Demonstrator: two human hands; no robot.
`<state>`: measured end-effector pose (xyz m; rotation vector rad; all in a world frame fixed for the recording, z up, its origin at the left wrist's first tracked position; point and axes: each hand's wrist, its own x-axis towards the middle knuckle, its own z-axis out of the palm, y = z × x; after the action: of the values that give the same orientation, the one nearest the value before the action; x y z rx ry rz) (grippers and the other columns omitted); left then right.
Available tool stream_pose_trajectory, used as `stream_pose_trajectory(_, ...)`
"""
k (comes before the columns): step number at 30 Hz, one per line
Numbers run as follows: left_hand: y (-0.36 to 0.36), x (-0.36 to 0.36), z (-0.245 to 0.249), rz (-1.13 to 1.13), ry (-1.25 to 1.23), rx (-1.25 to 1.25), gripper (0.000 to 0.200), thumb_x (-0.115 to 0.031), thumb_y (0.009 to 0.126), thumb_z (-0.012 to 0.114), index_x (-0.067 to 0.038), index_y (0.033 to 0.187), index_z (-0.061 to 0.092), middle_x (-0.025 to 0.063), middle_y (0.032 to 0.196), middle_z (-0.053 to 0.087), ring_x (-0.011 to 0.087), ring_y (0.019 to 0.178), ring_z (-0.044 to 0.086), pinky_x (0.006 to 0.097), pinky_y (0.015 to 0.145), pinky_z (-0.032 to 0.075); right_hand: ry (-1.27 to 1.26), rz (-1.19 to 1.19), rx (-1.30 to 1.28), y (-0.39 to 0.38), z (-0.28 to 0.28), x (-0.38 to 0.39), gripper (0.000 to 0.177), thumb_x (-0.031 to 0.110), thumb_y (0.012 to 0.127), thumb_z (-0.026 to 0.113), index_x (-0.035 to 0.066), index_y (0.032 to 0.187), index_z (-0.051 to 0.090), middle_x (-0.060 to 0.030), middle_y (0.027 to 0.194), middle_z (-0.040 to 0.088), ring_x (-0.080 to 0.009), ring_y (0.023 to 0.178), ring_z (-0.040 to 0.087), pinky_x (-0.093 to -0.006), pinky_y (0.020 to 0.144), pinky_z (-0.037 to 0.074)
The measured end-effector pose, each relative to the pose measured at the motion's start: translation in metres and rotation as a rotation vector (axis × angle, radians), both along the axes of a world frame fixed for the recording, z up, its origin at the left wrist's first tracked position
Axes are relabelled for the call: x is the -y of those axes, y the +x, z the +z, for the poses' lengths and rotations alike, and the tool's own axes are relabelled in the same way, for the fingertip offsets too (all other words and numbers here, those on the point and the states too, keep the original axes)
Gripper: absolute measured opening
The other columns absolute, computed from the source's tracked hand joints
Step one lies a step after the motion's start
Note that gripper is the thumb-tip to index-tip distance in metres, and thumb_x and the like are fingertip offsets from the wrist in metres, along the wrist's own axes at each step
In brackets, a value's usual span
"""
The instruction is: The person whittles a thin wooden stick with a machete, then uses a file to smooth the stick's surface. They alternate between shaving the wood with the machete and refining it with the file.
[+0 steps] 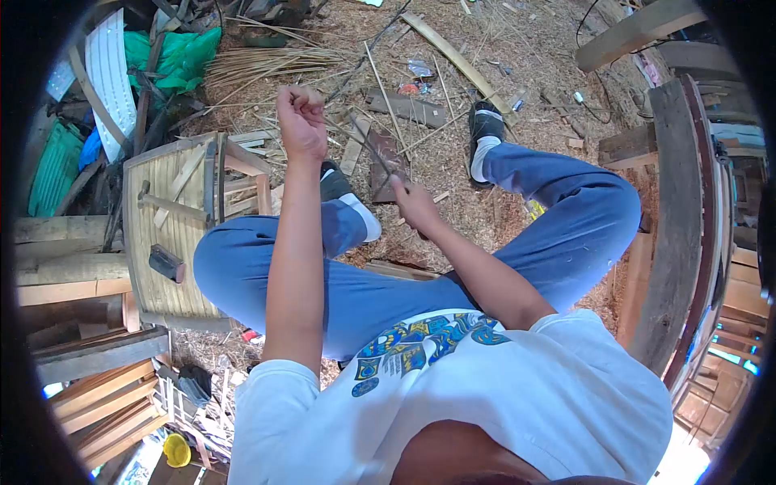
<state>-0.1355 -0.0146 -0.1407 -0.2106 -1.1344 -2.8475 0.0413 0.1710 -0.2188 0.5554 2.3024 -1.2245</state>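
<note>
My left hand is raised above the ground past my knee, palm partly showing and fingers curled in. Whether a thin strip lies inside those fingers is hard to make out. Between my legs, my right hand is closed around a long, thin, dark knife-like tool. Its narrow length slants up and left from the fist, towards my left hand. Beneath the tool, a dark brown board lies on the chip-covered ground. Another flat grey board rests farther out.
On my left stands a wooden bench bearing a hammer and a dark block. Thin sticks lie in a bundle ahead. A long plank is near my right shoe. Timber rises on the right.
</note>
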Motion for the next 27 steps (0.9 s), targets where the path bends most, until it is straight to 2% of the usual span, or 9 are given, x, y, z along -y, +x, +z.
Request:
stream_pose_trajectory(4, 0.009, -0.006, 0.007, -0.082, -0.03, -0.016, 0.045, -0.036, 0.111, 0.036, -0.013, 0.072, 0.03, 0.0006, 0.067, 0.027, 0.0158, 0.065, 0.029, 0.0333, 0.064, 0.029, -0.117, 0.037, -0.094, -0.004, -0.008, 0.006, 0.078, 0.07, 0.098, 0.039, 0.002, 0.116, 0.074, -0.028, 0.115, 0.071, -0.0489, 0.11, 0.066, -0.0498, 0.097, 0.051)
stream_pose_trajectory(7, 0.014, -0.017, 0.012, -0.105, -0.067, 0.005, 0.047, -0.037, 0.11, 0.036, -0.013, 0.071, 0.028, 0.0009, 0.066, 0.026, 0.0162, 0.065, 0.028, 0.0337, 0.064, 0.029, 0.112, -0.072, 0.137, 0.028, -0.104, -0.023, 0.085, 0.07, 0.099, 0.038, -0.008, 0.1, 0.073, -0.029, 0.089, 0.072, -0.0454, 0.084, 0.07, -0.0465, 0.08, 0.054)
stream_pose_trajectory(9, 0.013, -0.026, 0.02, -0.126, -0.093, -0.007, 0.047, -0.038, 0.11, 0.036, -0.013, 0.071, 0.027, 0.0009, 0.066, 0.025, 0.0165, 0.064, 0.028, 0.034, 0.064, 0.029, 0.293, -0.126, -0.053, 0.058, -0.189, -0.047, 0.084, 0.068, 0.1, 0.036, -0.009, 0.097, 0.07, -0.0267, 0.077, 0.069, -0.0404, 0.069, 0.066, -0.0489, 0.068, 0.052)
stream_pose_trajectory(11, 0.015, -0.03, 0.022, -0.147, -0.127, -0.043, 0.047, -0.038, 0.11, 0.037, -0.013, 0.071, 0.027, 0.0008, 0.066, 0.024, 0.0167, 0.064, 0.027, 0.0344, 0.065, 0.029, 0.07, -0.166, 0.109, 0.045, -0.202, -0.046, 0.081, 0.069, 0.1, 0.035, -0.005, 0.091, 0.067, -0.0201, 0.068, 0.062, -0.0346, 0.058, 0.058, -0.0487, 0.057, 0.048)
stream_pose_trajectory(13, 0.023, -0.025, 0.022, -0.172, -0.145, -0.036, 0.047, -0.037, 0.109, 0.038, -0.013, 0.07, 0.026, 0.0007, 0.066, 0.023, 0.017, 0.064, 0.027, 0.0348, 0.065, 0.028, -0.231, -0.341, 0.26, 0.038, -0.154, -0.033, 0.072, 0.071, 0.099, 0.037, 0.006, 0.075, 0.056, -0.008, 0.057, 0.046, -0.0241, 0.046, 0.047, -0.0443, 0.044, 0.038)
stream_pose_trajectory(15, 0.023, -0.016, 0.032, -0.177, -0.173, -0.065, 0.047, -0.036, 0.108, 0.039, -0.013, 0.07, 0.025, 0.0005, 0.066, 0.022, 0.0168, 0.064, 0.026, 0.0355, 0.064, 0.026, -0.433, -0.462, 0.26, 0.029, -0.106, -0.034, 0.069, 0.071, 0.099, 0.039, 0.009, 0.073, 0.051, -0.0063, 0.055, 0.045, -0.0215, 0.044, 0.045, -0.0429, 0.044, 0.038)
stream_pose_trajectory(18, 0.041, -0.004, 0.111, -0.184, -0.09, -0.282, 0.046, -0.036, 0.107, 0.038, -0.013, 0.069, 0.025, 0.0006, 0.066, 0.022, 0.016, 0.063, 0.025, 0.0357, 0.063, 0.025, -0.61, -0.605, 0.102, -0.003, -0.037, -0.037, 0.06, 0.064, 0.1, 0.05, 0.012, 0.071, 0.047, -0.0015, 0.054, 0.043, -0.0165, 0.042, 0.043, -0.0375, 0.042, 0.036)
stream_pose_trajectory(24, 0.072, 0.017, 0.264, -0.32, 0.007, -0.544, 0.048, -0.038, 0.109, 0.035, -0.014, 0.068, 0.029, -0.0005, 0.063, 0.025, 0.0144, 0.057, 0.024, 0.0328, 0.057, 0.024, -0.562, -0.418, -0.342, -0.061, 0.175, -0.082, 0.037, 0.04, 0.095, 0.069, 0.011, 0.076, 0.054, 0.0016, 0.057, 0.047, -0.0129, 0.044, 0.046, -0.0329, 0.044, 0.041)
stream_pose_trajectory(27, 0.07, 0.009, 0.309, -0.173, -0.131, -0.27, 0.047, -0.04, 0.111, 0.037, -0.015, 0.072, 0.034, -0.0027, 0.063, 0.027, 0.0122, 0.055, 0.025, 0.03, 0.052, 0.025, -0.55, -0.222, -0.351, -0.081, 0.261, -0.101, 0.034, 0.034, 0.094, 0.071, 0.012, 0.074, 0.053, 0.003, 0.059, 0.047, -0.0108, 0.046, 0.045, -0.0318, 0.044, 0.039)
